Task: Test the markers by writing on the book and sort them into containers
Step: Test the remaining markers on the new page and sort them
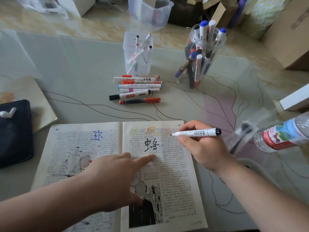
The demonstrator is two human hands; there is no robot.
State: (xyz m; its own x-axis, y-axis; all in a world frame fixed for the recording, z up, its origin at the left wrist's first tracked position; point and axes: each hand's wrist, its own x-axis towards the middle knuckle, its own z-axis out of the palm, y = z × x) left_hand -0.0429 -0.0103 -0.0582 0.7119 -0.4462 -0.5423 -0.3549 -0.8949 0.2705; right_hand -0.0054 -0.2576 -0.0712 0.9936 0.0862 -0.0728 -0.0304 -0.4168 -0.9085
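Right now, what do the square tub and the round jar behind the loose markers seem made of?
The square translucent tub looks like frosted, matte plastic: the thin pens inside show blurred. The round clear jar looks like glossy clear plastic, possibly glass: the markers inside show sharply and its wall carries glints.

Print in the book (177, 178) is too small to read, and its left page runs off the bottom edge; the left hand (115, 174) covers part of both pages; the right hand (202, 148) hides part of the marker (199, 132) barrel; the water bottle (282, 133) is blurred and cut by the right edge; the dark case (15, 134) is cut at the left.
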